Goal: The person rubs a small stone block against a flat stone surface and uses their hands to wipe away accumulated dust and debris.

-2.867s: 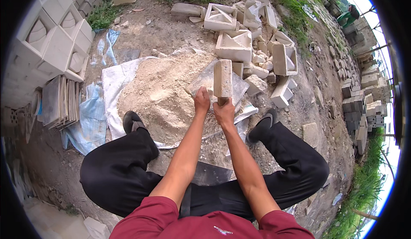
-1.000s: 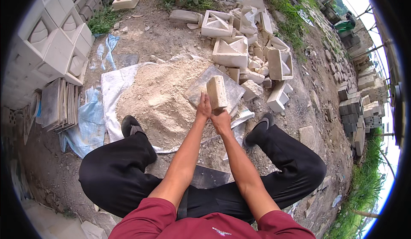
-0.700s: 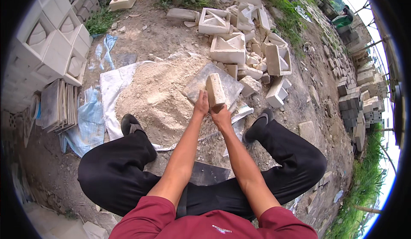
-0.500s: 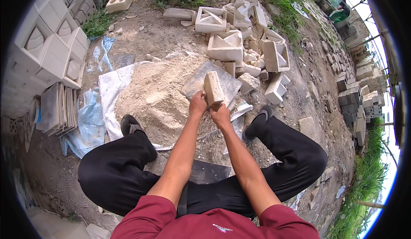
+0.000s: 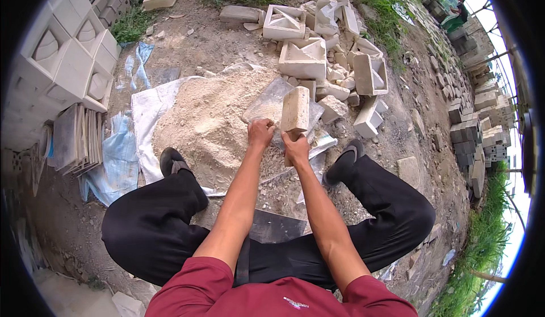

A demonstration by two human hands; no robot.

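Observation:
My right hand (image 5: 296, 146) is wrapped around the handle of a mallet (image 5: 296, 110). The mallet has a pale, dusty, block-shaped head standing above my fist, and the handle's end pokes out below it. My left hand (image 5: 261, 132) is closed just to the left, low over the near edge of a grey flat slab (image 5: 264, 102). Whatever its fingers hold is hidden. The slab lies tilted against a heap of pale sandy rubble (image 5: 207, 112), partly covered by the mallet head.
A white sheet (image 5: 143, 124) lies under the heap, between my feet. Beyond the slab, broken cream blocks (image 5: 302, 59) and chunks are piled. Stacked blocks (image 5: 71, 61) and leaning thin boards (image 5: 85, 138) stand left. A dark board (image 5: 277, 226) lies near me. A person (image 5: 458, 13) is far right.
The mallet has shifted right and its head stands more upright, apart from my left hand. My left hand stays near the slab's edge. The far person is now more upright.

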